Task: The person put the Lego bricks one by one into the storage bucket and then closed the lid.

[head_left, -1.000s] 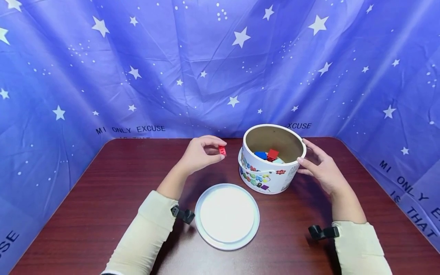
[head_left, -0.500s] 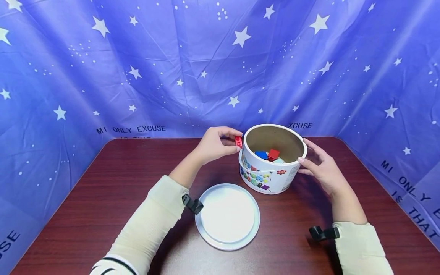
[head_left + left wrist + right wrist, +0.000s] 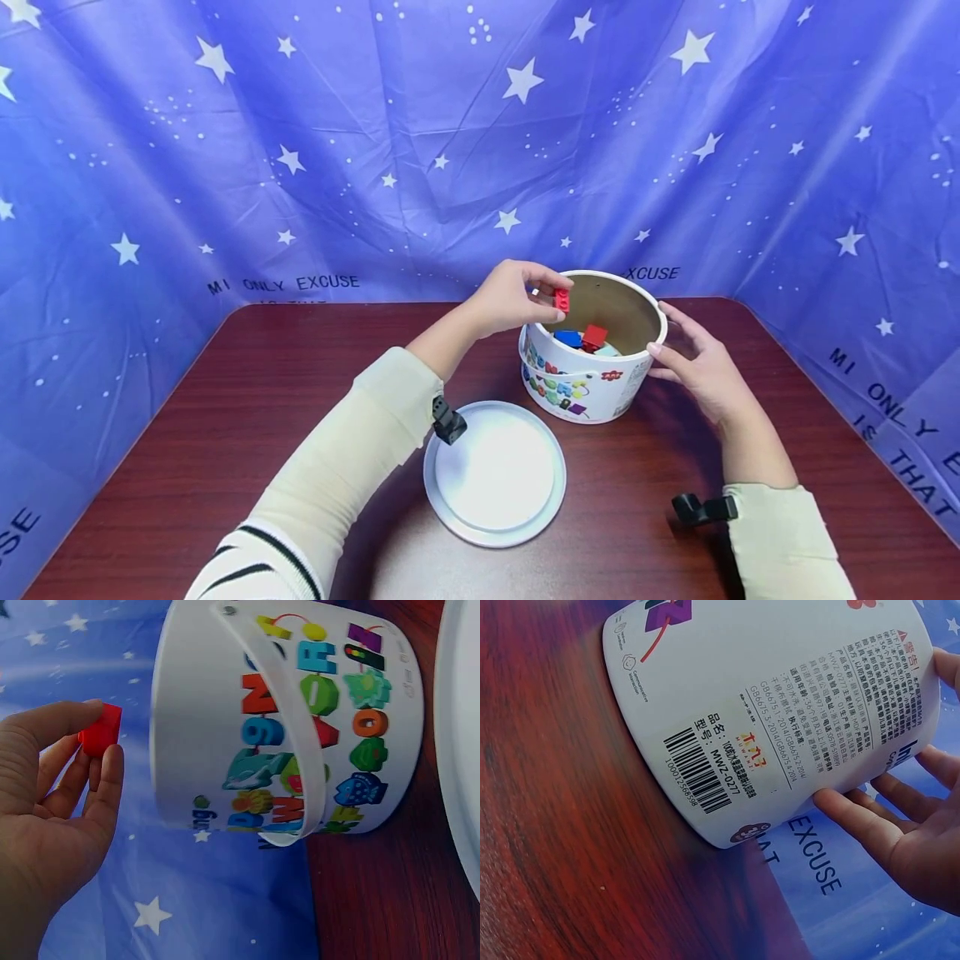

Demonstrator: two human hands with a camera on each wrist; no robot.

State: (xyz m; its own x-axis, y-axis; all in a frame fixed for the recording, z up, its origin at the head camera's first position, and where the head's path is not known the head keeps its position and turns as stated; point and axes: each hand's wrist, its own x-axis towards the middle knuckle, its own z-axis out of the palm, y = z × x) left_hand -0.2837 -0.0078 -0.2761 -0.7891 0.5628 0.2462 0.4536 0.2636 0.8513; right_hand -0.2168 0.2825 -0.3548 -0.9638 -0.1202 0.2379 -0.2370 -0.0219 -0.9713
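Note:
My left hand pinches a small red toy block between thumb and fingers, over the left part of the bucket's rim. Round studs show on the block's side. The white toy bucket stands upright, printed with colourful letters and pictures, its white handle hanging down its side. Inside lie a blue block, another red block and something pale; the bottom is partly hidden by the front wall. My right hand holds the bucket's right side, thumb and fingers spread round its outer wall near the rim.
A round white lid lies on the dark red-brown table, in front of the bucket. Black wrist cameras sit on both sleeves. A blue star-printed curtain hangs behind the table and along its sides.
My left hand has moved right and away from me, carrying the red block from beside the bucket to over its rim. The right hand, bucket and lid have stayed in place.

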